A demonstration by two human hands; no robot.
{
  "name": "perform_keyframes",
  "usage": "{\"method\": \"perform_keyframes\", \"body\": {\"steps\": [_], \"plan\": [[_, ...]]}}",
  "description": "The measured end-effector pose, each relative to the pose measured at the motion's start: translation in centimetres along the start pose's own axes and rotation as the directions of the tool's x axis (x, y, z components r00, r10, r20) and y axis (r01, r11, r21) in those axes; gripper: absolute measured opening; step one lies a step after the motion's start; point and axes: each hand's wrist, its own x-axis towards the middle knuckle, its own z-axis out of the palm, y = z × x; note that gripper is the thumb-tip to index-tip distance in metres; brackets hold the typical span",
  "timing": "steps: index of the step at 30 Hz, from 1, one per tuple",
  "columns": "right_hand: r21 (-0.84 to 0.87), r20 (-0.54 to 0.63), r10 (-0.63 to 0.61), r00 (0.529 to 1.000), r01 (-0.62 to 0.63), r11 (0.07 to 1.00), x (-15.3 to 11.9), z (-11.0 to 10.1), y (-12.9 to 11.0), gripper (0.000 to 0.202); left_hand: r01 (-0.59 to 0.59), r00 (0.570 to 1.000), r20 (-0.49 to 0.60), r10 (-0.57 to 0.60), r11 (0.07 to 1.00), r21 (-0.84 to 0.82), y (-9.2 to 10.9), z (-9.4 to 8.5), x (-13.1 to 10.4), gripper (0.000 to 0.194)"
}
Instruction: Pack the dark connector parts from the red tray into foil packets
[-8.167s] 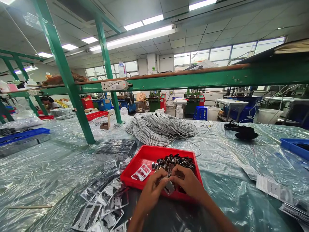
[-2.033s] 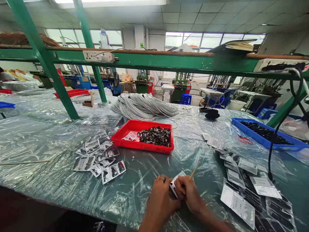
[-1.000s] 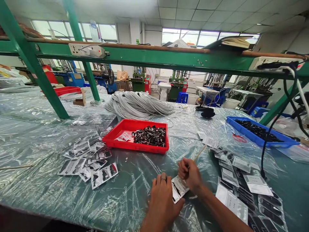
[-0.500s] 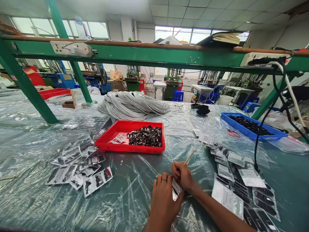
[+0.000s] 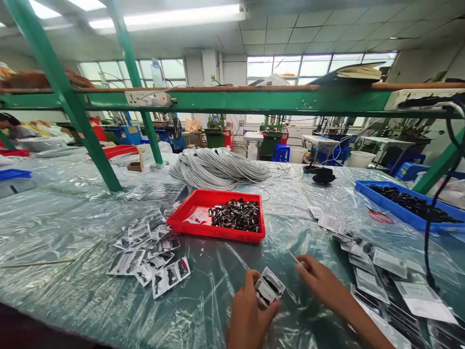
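Note:
My left hand (image 5: 249, 312) is closed on a small flat packet (image 5: 269, 287) with dark contents and a white panel, gripping it between thumb and fingers just above the table. To the right, my right hand (image 5: 319, 278) pinches a thin wooden stick (image 5: 293, 256), which points up and left. A gap separates this hand from the packet. Ahead of both hands stands a red tray (image 5: 218, 236) holding many small black-and-silver parts (image 5: 238, 215) and a few packets. Similar packets (image 5: 148, 257) lie in a loose pile on the left.
Bags of long black pieces (image 5: 370, 283) overlap on the right, near a hanging black cable (image 5: 429, 257). Behind them sits a blue tray (image 5: 394, 209) of black parts. A grey cable coil (image 5: 218, 169) lies behind the red tray. A green shelf beam (image 5: 236, 103) crosses above.
My right hand has moved away from the packet to the right, still with the stick. More of the packet shows in my left hand. The camera view has turned left and up.

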Motion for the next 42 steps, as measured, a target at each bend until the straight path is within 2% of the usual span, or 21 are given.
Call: {"method": "perform_keyframes", "body": {"steps": [1, 2, 3, 4, 6, 7, 10, 12, 14, 16, 19, 22, 26, 29, 32, 37, 39, 41, 42], "plan": [[-0.204, -0.074, -0.145, 0.987, 0.127, 0.971, 0.2, 0.2, -0.2, 0.028, 0.000, 1.000, -0.026, -0.001, 0.997, -0.074, -0.3, -0.8, 0.4, 0.046], [-0.379, -0.098, -0.287, 0.953, 0.231, 0.896, 0.2, 0.7, -0.6, 0.033, -0.017, 0.998, -0.063, 0.008, 0.990, -0.139, -0.5, -1.7, 0.9, 0.044], [-0.494, -0.065, -0.401, 0.914, 0.320, 0.808, 0.3, 1.5, -1.3, 0.037, -0.041, 0.994, -0.107, 0.022, 0.982, -0.182, -0.6, -2.6, 1.4, 0.040], [-0.536, 0.013, -0.488, 0.873, 0.418, 0.733, 0.5, 2.5, -2.2, 0.040, -0.069, 0.988, -0.148, 0.039, 0.976, -0.205, -0.7, -3.5, 2.1, 0.038], [-0.501, 0.191, -0.583, 0.790, 0.589, 0.634, 1.1, 5.0, -4.4, 0.040, -0.127, 0.976, -0.201, 0.084, 0.969, -0.210, -0.5, -5.1, 3.7, 0.039], [-0.468, 0.240, -0.611, 0.755, 0.641, 0.608, 1.6, 6.5, -5.5, 0.039, -0.154, 0.969, -0.222, 0.106, 0.966, -0.208, -0.3, -5.9, 4.6, 0.040], [-0.423, 0.238, -0.667, 0.706, 0.693, 0.583, 4.0, 10.5, -8.0, 0.037, -0.208, 0.944, -0.304, 0.131, 0.948, -0.240, 0.1, -8.1, 7.6, 0.042], [-0.398, 0.203, -0.683, 0.701, 0.697, 0.597, 6.0, 12.7, -8.9, 0.035, -0.232, 0.928, -0.350, 0.129, 0.934, -0.271, 0.3, -9.4, 9.5, 0.042], [-0.338, 0.164, -0.678, 0.716, 0.687, 0.644, 8.0, 14.2, -9.3, 0.030, -0.281, 0.910, -0.383, 0.162, 0.919, -0.278, 0.4, -10.6, 11.4, 0.040], [-0.225, 0.131, -0.636, 0.760, 0.648, 0.728, 9.8, 15.2, -9.5, 0.022, -0.341, 0.896, -0.385, 0.222, 0.898, -0.277, 0.4, -11.5, 13.0, 0.039], [-0.027, 0.116, -0.522, 0.845, 0.529, 0.849, 12.0, 15.7, -9.5, 0.010, -0.392, 0.900, -0.316, 0.302, 0.877, -0.278, 0.0, -12.4, 14.7, 0.038], [0.115, 0.197, -0.405, 0.893, 0.389, 0.914, 13.6, 15.5, -8.6, 0.011, -0.403, 0.906, -0.243, 0.345, 0.880, -0.253, -0.8, -12.7, 15.2, 0.034], [0.168, 0.330, -0.332, 0.884, 0.291, 0.942, 14.8, 15.1, -7.3, 0.015, -0.386, 0.920, -0.161, 0.358, 0.901, -0.200, -1.5, -13.1, 14.7, 0.030], [0.146, 0.359, -0.348, 0.866, 0.316, 0.937, 15.2, 14.9, -7.3, 0.015, -0.356, 0.926, -0.187, 0.328, 0.923, -0.143, -1.8, -13.2, 14.6, 0.029], [0.099, 0.303, -0.420, 0.856, 0.410, 0.907, 15.1, 14.9, -7.8, 0.014, -0.314, 0.921, -0.269, 0.283, 0.946, -0.083, -2.3, -12.8, 14.9, 0.030], [0.123, 0.243, -0.412, 0.878, 0.394, 0.911, 14.4, 15.7, -8.1, 0.018, -0.302, 0.890, -0.372, 0.263, 0.952, -0.050, -3.0, -12.1, 15.3, 0.029], [0.104, 0.183, -0.451, 0.873, 0.439, 0.892, 14.0, 16.3, -7.9, 0.017, -0.274, 0.885, -0.397, 0.243, 0.962, -0.021, -3.1, -12.0, 15.3, 0.028], [0.019, 0.081, -0.552, 0.830, 0.553, 0.833, 13.5, 17.2, -7.7, 0.015, -0.241, 0.881, -0.421, 0.215, 0.971, -0.009, -3.1, -11.9, 15.2, 0.027], [-0.040, 0.036, -0.618, 0.786, 0.619, 0.785, 13.1, 17.6, -7.6, 0.016, -0.224, 0.878, -0.437, 0.197, 0.974, -0.013, -3.1, -11.9, 15.3, 0.026]]}}
